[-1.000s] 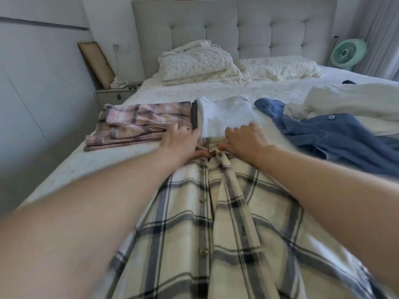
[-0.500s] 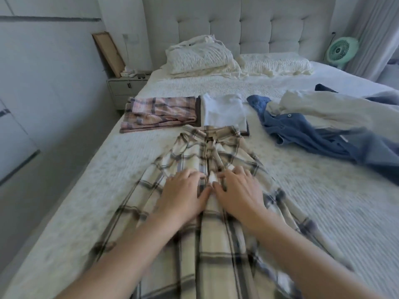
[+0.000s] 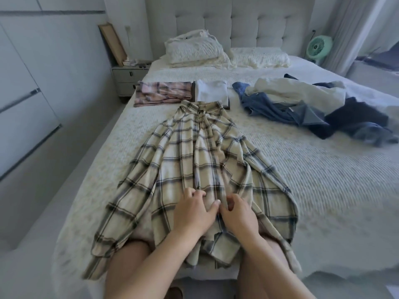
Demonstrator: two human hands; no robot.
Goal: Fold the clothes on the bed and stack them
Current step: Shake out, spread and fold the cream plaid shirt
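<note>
i'm seeing both hands, left hand (image 3: pixel 192 214) and right hand (image 3: pixel 237 216), pinching front edges of plaid shirt (image 3: pixel 200 160), fingers curling, near foot of bed (image 3: pixel 323 190).

Soft daylight, brightest at my right by curtain (image 3: pixel 345 35). Shadows faint, no glare. Wide-angle bend at edges. Motion blur smears bedspread (image 3: pixel 323 190) and my forearms; nothing crisp.

no readable text, no labels, no brands, no numbers on anything in view
</note>
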